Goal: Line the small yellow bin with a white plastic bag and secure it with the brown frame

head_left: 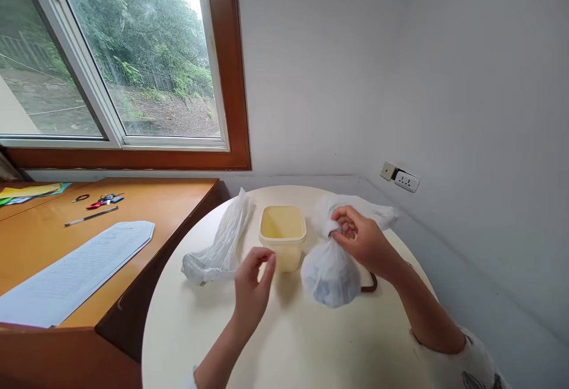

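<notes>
My right hand [362, 241] pinches the gathered neck of a white plastic bag [331, 276]. Its rounded lower part hangs full above the round table; the contents are hidden by the plastic. To the left, my left hand [254, 285] is raised with thumb and forefinger tips brought together, and no object shows in them. Just behind it stands a pale yellow square plastic tub [288, 252] without a lid. Another white plastic bag [222, 246] lies crumpled left of the tub. A further white bag [368, 208] lies behind my right hand, partly covered by it.
A brown curved handle [372, 284] shows beside the hanging bag; the rest of it is hidden. On the wooden desk [178, 199] at left are papers [84, 270], a pen [91, 216] and keys [106, 199]. A wall socket [406, 181] sits right of the table [311, 353].
</notes>
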Tool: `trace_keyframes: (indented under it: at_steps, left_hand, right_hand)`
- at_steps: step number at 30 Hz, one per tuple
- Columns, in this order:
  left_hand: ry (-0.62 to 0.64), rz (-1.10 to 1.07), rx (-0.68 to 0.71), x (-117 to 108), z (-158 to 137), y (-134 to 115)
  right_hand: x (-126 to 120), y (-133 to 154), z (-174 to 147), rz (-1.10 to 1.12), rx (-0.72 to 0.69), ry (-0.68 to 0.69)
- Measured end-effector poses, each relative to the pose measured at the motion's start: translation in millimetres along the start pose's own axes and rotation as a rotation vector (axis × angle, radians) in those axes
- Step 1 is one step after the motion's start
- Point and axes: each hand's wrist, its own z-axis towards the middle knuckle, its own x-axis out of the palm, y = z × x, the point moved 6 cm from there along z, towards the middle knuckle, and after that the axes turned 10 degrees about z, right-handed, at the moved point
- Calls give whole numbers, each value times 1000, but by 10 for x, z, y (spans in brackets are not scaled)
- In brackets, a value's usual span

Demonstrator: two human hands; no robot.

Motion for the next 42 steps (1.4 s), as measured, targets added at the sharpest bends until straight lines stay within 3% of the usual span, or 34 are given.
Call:
trace_keyframes:
  at_steps: [3,5,9,21,25,29,34,37,42]
  left_hand:
    - [272,-65,-16,228,-51,-163]
    - [379,-85,-43,321,-96,-201]
    - [423,-73,-91,346,-152,-152]
    - [511,67,-180,324,-272,91]
    - [594,-65,-358,366,-317,221]
    - [535,-168,-440,370,-329,260]
    - [438,-229,-538,399,-401,312]
    - [518,-313,-583,457,-454,329]
    - [673,-374,-540,477,-457,284]
  right_hand:
    - [286,60,-188,-28,-33,166]
    - [468,64,-291,-7,-42,240]
    - [705,-3,-414,65,-10,305]
    - [956,-257,-647,396,188,396]
    - [972,-380,-717,317,128,276]
    - [953,-429,-809,123,-7,91]
    - [993,-419,-879,19,-17,95]
    - [977,-424,-881,-27,-19,67]
    - [970,-417,-913,-75,-101,44]
